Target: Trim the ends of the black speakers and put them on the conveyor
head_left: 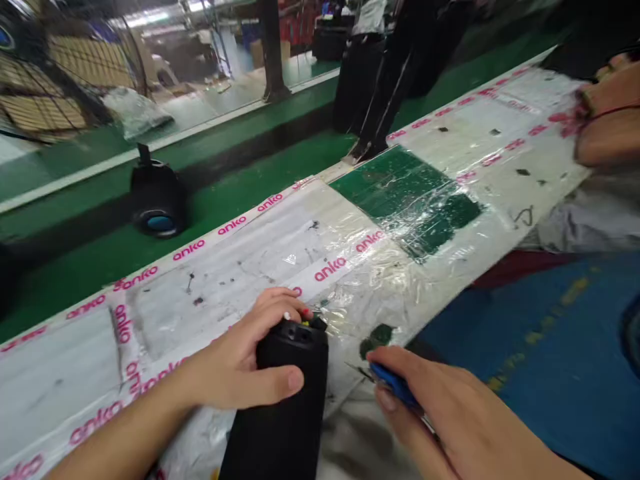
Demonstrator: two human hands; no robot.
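My left hand [250, 357] is wrapped over the top end of a long black casing [280, 413], its thumb lying across the front face. Small openings show on the casing's upper end, with tiny red, yellow and white bits by my fingertips. The casing leans at the near edge of a plastic-covered board; its lower part runs out of view. To the right, my right hand [425, 407] pinches a blue-handled tool [394, 385] with a thin pointed tip, apart from the casing. The tool's exact kind is not clear.
The board [270, 233] carries pink-lettered tape and a green patch [400, 193]. Beyond it, a black cylindrical speaker [159, 197] with a blue end rests on a green conveyor belt [215, 180]. Another person's hand [610, 120] is at upper right, near a blue stool-like surface [540, 333].
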